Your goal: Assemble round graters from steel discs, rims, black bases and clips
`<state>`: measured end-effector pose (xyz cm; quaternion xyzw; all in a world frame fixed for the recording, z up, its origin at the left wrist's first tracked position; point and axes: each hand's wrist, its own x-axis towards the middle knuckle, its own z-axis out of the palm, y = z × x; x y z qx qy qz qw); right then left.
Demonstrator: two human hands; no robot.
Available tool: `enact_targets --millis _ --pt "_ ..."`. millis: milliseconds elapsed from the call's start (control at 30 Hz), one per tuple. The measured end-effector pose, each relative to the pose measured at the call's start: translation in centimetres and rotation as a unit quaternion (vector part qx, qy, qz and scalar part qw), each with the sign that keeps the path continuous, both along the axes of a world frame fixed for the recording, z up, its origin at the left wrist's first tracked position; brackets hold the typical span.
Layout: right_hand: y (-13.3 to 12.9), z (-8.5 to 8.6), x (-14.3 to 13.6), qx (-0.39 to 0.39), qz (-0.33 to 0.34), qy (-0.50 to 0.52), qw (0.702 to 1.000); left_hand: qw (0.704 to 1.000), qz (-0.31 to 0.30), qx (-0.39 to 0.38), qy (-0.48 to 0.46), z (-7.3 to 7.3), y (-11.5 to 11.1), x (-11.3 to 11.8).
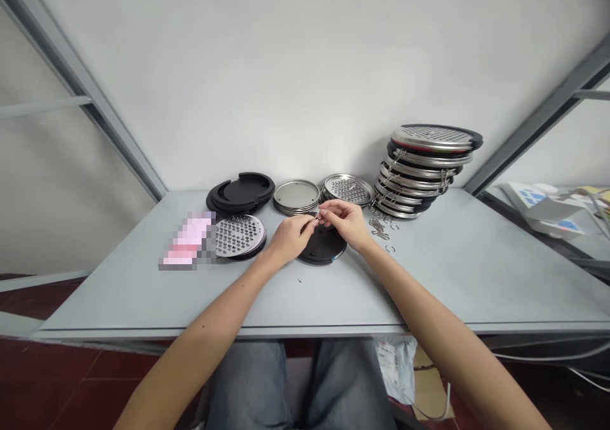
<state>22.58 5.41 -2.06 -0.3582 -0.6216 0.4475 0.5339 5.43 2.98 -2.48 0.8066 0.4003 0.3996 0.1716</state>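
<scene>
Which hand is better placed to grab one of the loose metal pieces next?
The right hand, likely: the loose metal pieces lie on its side, near its wrist, while the left hand is farther away. Both appear to pinch a small shiny item, so the right may need to let go first.

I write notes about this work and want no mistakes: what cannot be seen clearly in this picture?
All in the head view:
Small metal piece: exact shape too small to tell, partly covered by the left hand and right hand.
Black disc: partly hidden behind both hands.
Pink item: blurred into blocks.
White bag: top hidden by the table; print too small.
</scene>
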Motion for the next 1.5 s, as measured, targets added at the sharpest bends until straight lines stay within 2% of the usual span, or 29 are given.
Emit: enact_targets --millis 100,333,667,767,833,933,1067,1167,1300,1500 --pt "0.1 -0.1 0.1 -0.002 0.001 -0.021 1.0 1.0 0.018 0.013 -0.017 -0.1 0.3 0.0" --pt "0.4 -0.7 0.3 0.043 -0.027 -0.112 0.992 0.995 0.009 -0.06 -0.079 0.2 0.6 -0.1" --pt "0.1 0.0 0.5 0.061 -0.009 -0.132 0.989 0.994 0.024 -0.052 -0.094 0.4 0.4 -0.2" --pt "0.1 0.1 0.6 0.06 -0.004 -0.119 0.991 0.985 0.021 -0.101 -0.138 0.8 0.4 -0.1" --pt "0.1 0.1 0.7 0.057 0.004 -0.104 0.993 0.958 -0.004 -0.195 -0.208 1.0 0.4 0.0" --pt "0.1 0.2 0.8 0.046 0.027 -0.08 0.995 0.873 -0.085 -0.363 -0.314 1.4 0.4 0.0" --pt "-0.1 0.5 0.8 0.034 0.056 -0.066 0.996 0.755 -0.207 -0.534 -0.319 1.7 0.0 -0.4" --pt "-0.4 0.7 0.7 0.039 0.059 -0.076 0.995 0.692 -0.24 -0.6 -0.322 2.0 -0.3 -0.4" --pt "-0.3 0.7 0.7 0.035 0.07 -0.066 0.995 0.656 -0.232 -0.616 -0.37 2.3 -0.6 -0.1" --pt "-0.1 0.5 0.9 0.017 0.088 -0.069 0.994 0.652 -0.198 -0.617 -0.394 2.7 -0.9 0.1"
